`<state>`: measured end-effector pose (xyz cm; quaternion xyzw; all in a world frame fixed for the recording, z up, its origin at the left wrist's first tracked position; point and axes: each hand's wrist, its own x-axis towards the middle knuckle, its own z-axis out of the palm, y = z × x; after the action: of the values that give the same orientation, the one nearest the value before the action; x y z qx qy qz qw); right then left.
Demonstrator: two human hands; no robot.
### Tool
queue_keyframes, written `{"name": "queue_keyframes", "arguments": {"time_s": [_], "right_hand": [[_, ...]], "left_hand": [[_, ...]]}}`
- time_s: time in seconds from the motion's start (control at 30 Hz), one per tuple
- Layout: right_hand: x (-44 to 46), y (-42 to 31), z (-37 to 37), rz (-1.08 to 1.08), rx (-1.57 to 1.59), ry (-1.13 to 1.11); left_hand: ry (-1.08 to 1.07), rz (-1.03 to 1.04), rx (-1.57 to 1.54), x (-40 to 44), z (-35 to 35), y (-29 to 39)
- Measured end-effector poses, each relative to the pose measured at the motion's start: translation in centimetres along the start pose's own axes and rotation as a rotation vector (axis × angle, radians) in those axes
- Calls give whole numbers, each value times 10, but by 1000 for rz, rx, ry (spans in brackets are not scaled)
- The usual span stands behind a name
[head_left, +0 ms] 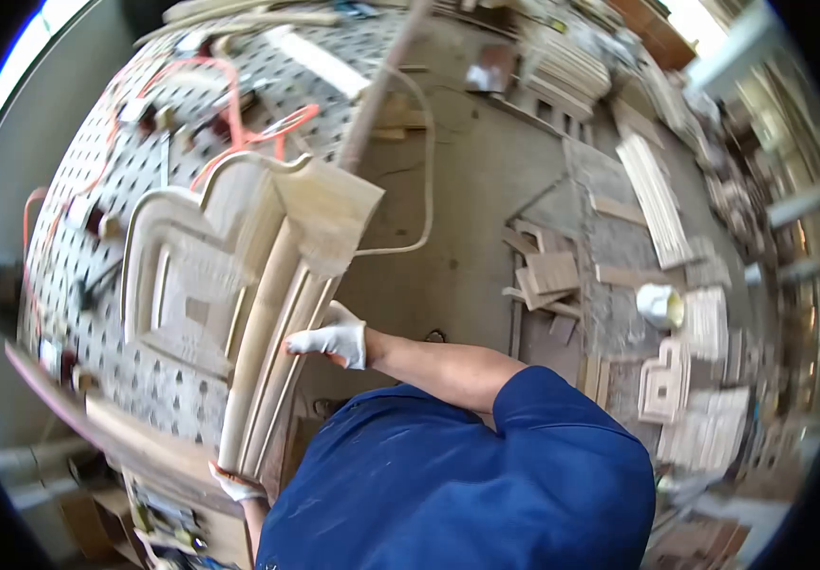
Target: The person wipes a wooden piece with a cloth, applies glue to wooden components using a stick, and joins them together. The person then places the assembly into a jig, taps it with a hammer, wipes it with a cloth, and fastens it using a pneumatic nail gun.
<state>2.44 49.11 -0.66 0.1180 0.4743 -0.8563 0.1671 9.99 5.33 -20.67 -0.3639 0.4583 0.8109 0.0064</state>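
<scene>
A pale wooden furniture panel (263, 256), with a curved, notched outline and long moulded ridges, lies tilted over a perforated bench top (158, 388). My right hand (334, 340), in a white glove with the fingertips showing, grips its near long edge. The thumb rests on the moulding while the other fingers are partly hidden behind it. At the panel's lower end, my left hand (237, 483), gloved too, holds the end of the moulded part. Most of that hand is hidden or small in view.
On the bench lie an orange air hose (236, 104), several clamps and a pale wood strip (315, 59). Across the floor to the right stand stacked boards (657, 199), loose wood pieces (550, 271), a white bucket (659, 306) and another notched panel (664, 382).
</scene>
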Motion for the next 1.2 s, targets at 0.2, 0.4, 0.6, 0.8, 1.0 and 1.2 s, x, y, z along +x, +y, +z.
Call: {"name": "queue_keyframes", "arguments": {"time_s": [0.2, 0.4, 0.6, 0.8, 1.0, 1.2], "right_hand": [[-88, -11, -192, -255, 439, 378], [-186, -5, -387, -303, 958, 511], [-248, 3, -539, -520, 1010, 940], [-245, 45, -708, -615, 1234, 1333], [-258, -24, -794, -538, 1321, 1684], [-276, -74, -770, -726, 1064, 1668]], "left_hand": [[-200, 64, 372, -18, 195, -67], [-660, -187, 528, -69, 408, -177], [-818, -91, 794, -116, 586, -334], [-1134, -96, 859, -175, 768, -470], [-1338, -156, 1122, -196, 941, -603], [-1408, -409, 1309, -176, 1055, -736]]}}
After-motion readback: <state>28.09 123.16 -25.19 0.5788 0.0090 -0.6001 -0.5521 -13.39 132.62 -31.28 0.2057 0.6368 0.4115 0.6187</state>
